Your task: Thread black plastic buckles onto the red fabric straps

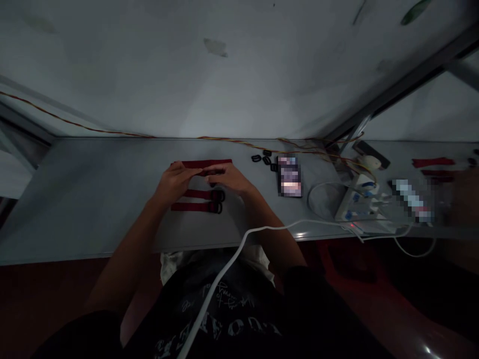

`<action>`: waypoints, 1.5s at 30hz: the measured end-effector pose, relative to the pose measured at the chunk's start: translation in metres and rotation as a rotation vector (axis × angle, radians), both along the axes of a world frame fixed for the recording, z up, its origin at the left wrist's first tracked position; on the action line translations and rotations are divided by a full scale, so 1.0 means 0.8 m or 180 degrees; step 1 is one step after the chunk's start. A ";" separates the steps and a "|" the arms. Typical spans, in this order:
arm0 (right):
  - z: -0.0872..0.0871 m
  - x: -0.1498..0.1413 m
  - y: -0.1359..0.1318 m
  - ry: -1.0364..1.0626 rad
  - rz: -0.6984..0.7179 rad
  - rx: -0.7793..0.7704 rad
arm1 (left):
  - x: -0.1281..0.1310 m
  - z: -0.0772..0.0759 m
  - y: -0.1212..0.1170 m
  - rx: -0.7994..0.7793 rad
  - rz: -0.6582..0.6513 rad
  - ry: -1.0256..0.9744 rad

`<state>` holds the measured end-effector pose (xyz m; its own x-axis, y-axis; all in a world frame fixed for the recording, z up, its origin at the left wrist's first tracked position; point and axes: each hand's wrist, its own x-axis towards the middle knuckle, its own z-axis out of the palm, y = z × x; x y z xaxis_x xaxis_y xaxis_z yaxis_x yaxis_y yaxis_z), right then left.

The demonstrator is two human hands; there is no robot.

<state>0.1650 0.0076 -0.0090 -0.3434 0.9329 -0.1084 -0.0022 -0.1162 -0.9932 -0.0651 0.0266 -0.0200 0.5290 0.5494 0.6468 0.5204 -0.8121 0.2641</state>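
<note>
My left hand [174,180] pinches a red webbing strap, its fingertips meeting those of my right hand [231,178]. My right hand is closed on the same strap; a small black part shows dimly under its fingers, and I cannot tell whether it is held. Behind my fingers a red strap [213,163] lies flat along the table. Nearer to me are two more red straps, an upper one [198,194] and a lower one [189,207], both with black buckles [216,206] at their right ends.
Several loose black buckles [266,160] lie beside a phone [289,177] to the right. Farther right stands a white power strip [355,199] with plugs. A white cable [239,249] crosses in front of my body. Twisted wires [239,142] run along the wall.
</note>
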 end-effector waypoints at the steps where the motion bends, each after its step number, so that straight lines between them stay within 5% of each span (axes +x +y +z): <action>1: 0.001 0.004 0.003 -0.0198 0.0093 0.0132 | -0.002 -0.003 0.001 -0.0045 0.0027 0.0059; 6: -0.013 0.028 0.016 -0.1429 0.0415 0.0914 | -0.006 -0.023 0.000 -0.0503 -0.0094 0.0702; 13: -0.040 0.041 0.006 -0.1981 -0.0078 0.1383 | -0.002 -0.020 -0.010 -0.1148 -0.0252 0.1368; 18: -0.036 0.046 0.000 -0.1992 -0.0247 0.1206 | 0.001 -0.013 -0.029 -0.1317 0.0436 0.1253; 27: -0.044 0.041 -0.028 -0.1842 -0.0350 0.1253 | 0.019 -0.008 -0.049 -0.1279 0.1051 0.1008; 31: -0.044 0.061 -0.045 -0.1738 -0.0922 0.1163 | 0.039 -0.007 -0.033 -0.1113 0.1040 0.0702; 37: -0.036 0.126 -0.039 -0.2750 -0.2095 0.1005 | 0.084 -0.013 0.024 -0.1243 0.0130 0.0780; 41: -0.031 0.144 -0.012 -0.3382 -0.2001 0.0869 | 0.099 -0.024 0.051 -0.1234 -0.0116 0.0925; 45: -0.029 0.131 0.013 -0.3624 -0.1875 0.0714 | 0.093 -0.035 0.059 -0.1330 0.0066 0.0824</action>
<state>0.2697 0.0180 -0.0323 0.3025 0.9466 0.1112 0.8561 -0.2185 -0.4684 0.0096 0.0735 -0.0479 0.6296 0.7459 0.2175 0.6269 -0.6531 0.4249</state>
